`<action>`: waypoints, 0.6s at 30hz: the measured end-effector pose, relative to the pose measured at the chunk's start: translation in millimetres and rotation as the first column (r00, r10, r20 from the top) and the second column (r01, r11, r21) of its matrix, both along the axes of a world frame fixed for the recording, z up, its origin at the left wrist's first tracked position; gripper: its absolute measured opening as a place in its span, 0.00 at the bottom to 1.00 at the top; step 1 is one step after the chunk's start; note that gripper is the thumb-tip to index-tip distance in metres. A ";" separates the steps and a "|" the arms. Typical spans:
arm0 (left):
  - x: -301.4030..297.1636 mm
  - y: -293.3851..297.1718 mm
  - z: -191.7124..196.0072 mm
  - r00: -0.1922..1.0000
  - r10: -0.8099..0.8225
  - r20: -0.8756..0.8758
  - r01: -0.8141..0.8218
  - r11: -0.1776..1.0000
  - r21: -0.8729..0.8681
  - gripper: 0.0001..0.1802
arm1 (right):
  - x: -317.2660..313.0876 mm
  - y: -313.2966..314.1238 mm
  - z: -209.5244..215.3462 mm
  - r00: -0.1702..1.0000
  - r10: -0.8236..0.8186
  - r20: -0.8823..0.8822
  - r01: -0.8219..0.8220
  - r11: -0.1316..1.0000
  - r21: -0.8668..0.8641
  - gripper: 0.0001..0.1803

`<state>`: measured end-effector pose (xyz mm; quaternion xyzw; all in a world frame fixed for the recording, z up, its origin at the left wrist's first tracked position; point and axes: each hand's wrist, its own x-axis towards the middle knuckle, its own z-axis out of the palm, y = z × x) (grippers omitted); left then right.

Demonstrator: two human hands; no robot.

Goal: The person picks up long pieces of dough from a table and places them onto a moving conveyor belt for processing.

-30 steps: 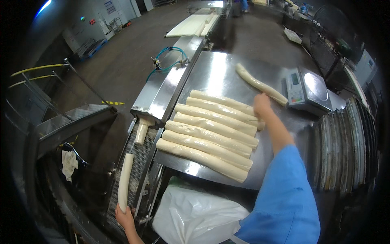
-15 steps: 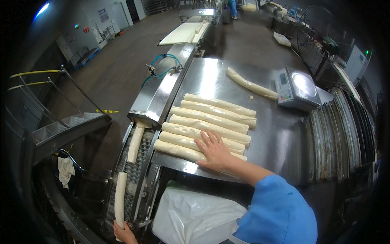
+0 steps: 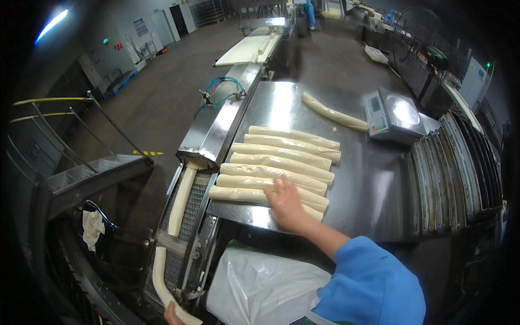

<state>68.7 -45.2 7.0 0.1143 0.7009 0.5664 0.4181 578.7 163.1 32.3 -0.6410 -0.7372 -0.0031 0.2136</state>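
Note:
Several long pale dough logs (image 3: 281, 162) lie side by side on a steel table (image 3: 368, 184). My right hand (image 3: 285, 203) rests flat on the nearest log (image 3: 238, 195), fingers spread, at its right end. At the bottom edge, my left hand (image 3: 172, 314) is only partly in view and grips the lower end of a curved dough log (image 3: 160, 273) that has come off a mesh conveyor (image 3: 200, 216). Another log (image 3: 182, 197) lies higher on the conveyor, below the machine's outlet.
A single dough log (image 3: 333, 114) lies apart at the table's far side, near a digital scale (image 3: 392, 114). Stacked metal trays (image 3: 455, 173) stand to the right. A white plastic bag (image 3: 265, 287) sits under the table's front edge. Metal stairs (image 3: 92, 179) are at left.
My right hand has come back from the far end of the rows to the nearest log. The dough on the conveyor has split and slid down toward my left hand.

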 end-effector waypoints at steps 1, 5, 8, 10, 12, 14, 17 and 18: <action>39.2 12.6 20.1 0.993 -0.121 0.001 0.121 0.992 0.026 0.25 | -15.4 -11.1 4.7 0.984 0.094 -0.151 -0.089 0.995 0.038 0.36; 129.7 42.2 61.1 0.914 -0.384 0.133 0.363 0.919 0.156 0.22 | -100.7 -45.6 -3.1 0.562 0.347 -0.751 -0.687 0.701 -0.190 0.43; 229.9 66.1 138.5 0.772 -0.636 -0.030 0.631 0.759 0.159 0.32 | -131.1 -53.4 15.1 -0.061 -0.585 -0.809 -0.964 0.245 -0.104 0.46; 235.4 70.1 141.5 0.511 -0.860 -0.010 0.827 0.488 0.278 0.30 | -135.8 -42.7 35.5 -0.377 -0.706 -0.600 -0.908 0.410 0.089 0.39; 253.7 72.9 130.2 0.318 -0.941 -0.116 0.929 0.284 0.238 0.34 | -99.6 -36.3 68.7 -0.550 -0.519 -0.655 -0.765 0.627 0.145 0.33; 271.4 79.5 124.5 0.175 -0.978 -0.109 0.953 0.141 0.267 0.42 | -60.2 -44.2 102.3 -0.583 -0.198 -0.788 -0.522 0.834 0.177 0.35; 288.6 85.1 127.5 0.155 -0.987 -0.031 0.917 0.132 0.377 0.45 | 9.3 -42.6 113.3 -0.371 0.012 -0.928 -0.247 0.963 0.111 0.29; 282.2 88.1 117.2 0.160 -0.987 -0.030 0.916 0.137 0.377 0.45 | 23.5 -46.1 119.4 -0.374 0.022 -0.927 -0.062 0.997 0.049 0.27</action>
